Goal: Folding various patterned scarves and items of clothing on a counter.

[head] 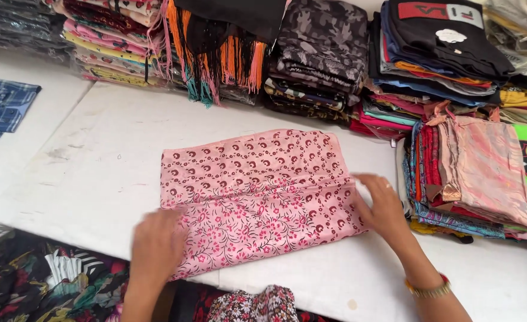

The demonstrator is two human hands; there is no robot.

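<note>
A folded pink cloth [257,191] with dark red floral and dotted print lies flat on the white table [114,149]. My left hand [156,244] rests on its near left corner, fingers spread and blurred by motion. My right hand [383,206] lies flat on the cloth's right edge, fingers apart, with a gold bangle on the wrist. Neither hand grips the cloth; both press on it.
Stacks of folded garments [323,53] line the table's far edge. Another pile [478,173] with a pink striped piece and a bright green one stands at the right. A blue plaid cloth [1,107] lies at far left. Patterned fabrics [49,280] hang below the near edge.
</note>
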